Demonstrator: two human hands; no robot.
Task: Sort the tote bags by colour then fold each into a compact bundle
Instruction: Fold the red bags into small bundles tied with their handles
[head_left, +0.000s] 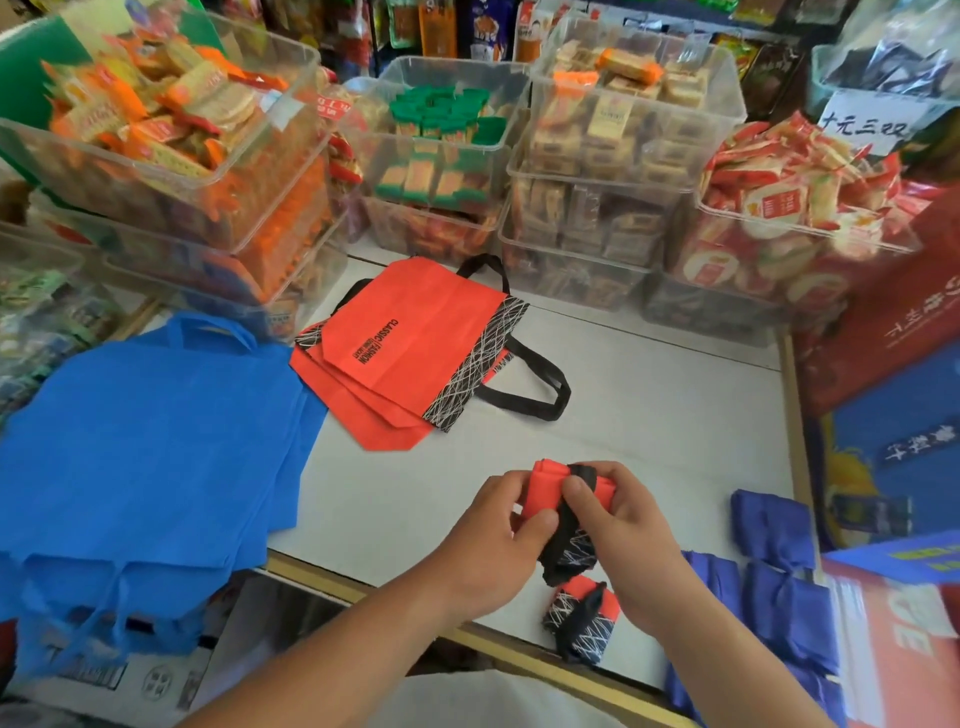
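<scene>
Above the white counter (649, 415), both hands hold a folded red tote bag bundle (545, 486) with a black handle strap across it. My left hand (493, 540) grips its left side, and my right hand (618, 530) pinches the strap and the black patterned end. A finished red and black bundle (582, 616) lies just below them near the front edge. Flat red tote bags (410, 353) are stacked at the counter's middle. A pile of flat blue tote bags (150, 447) covers the left. Several folded blue bundles (779, 571) sit at the right.
Clear plastic bins of wrapped snacks (597, 156) are stacked along the back and left of the counter. Red and blue cartons (883, 364) stand at the right. A wooden rim (363, 592) marks the counter's front edge.
</scene>
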